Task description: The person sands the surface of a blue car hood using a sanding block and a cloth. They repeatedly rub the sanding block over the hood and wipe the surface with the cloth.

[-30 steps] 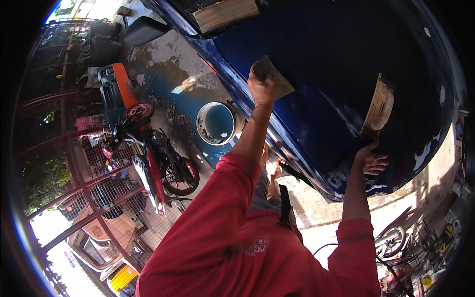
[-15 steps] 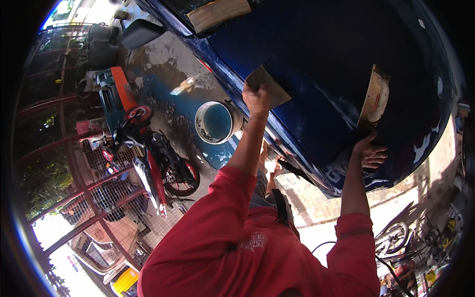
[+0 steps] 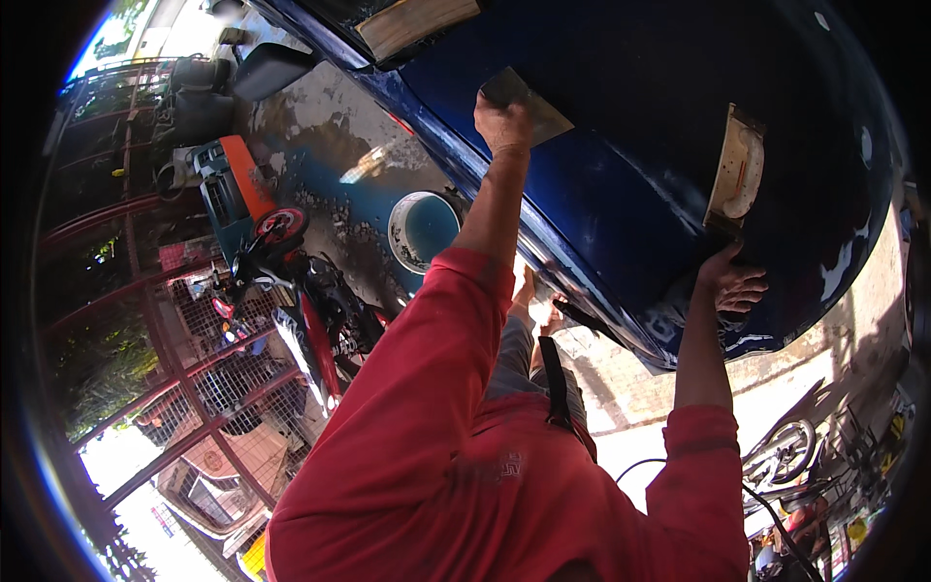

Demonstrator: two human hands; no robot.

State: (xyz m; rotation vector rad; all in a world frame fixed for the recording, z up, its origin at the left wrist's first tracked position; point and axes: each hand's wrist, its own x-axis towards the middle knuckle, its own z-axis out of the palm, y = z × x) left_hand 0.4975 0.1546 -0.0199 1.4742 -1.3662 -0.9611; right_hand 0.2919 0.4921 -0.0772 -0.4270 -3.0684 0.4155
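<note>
My left hand (image 3: 504, 124) is closed on the edge of a thin, square, grey-brown sheet that looks like sandpaper (image 3: 540, 109). Hand and sheet are over the left edge of a dark blue car hood (image 3: 601, 97). Toward its near right end, my right hand (image 3: 734, 279) lies on the hood with fingers stretched out, holding nothing. Just beyond it a pale sanding block with a curved handle (image 3: 737, 175) rests on the paint. Whitish scuffs mark the hood around it.
A white bucket of bluish water (image 3: 424, 231) stands on the wet floor left of the car. Another wooden block (image 3: 412, 27) lies at the hood's far end. A red-and-black motorcycle (image 3: 325, 315) and an orange-and-green machine (image 3: 230, 179) stand by the mesh fence (image 3: 208, 388).
My left hand has slid farther away along the car's edge with the sheet. My right hand stays on the hood near the sanding block. The view has shifted slightly.
</note>
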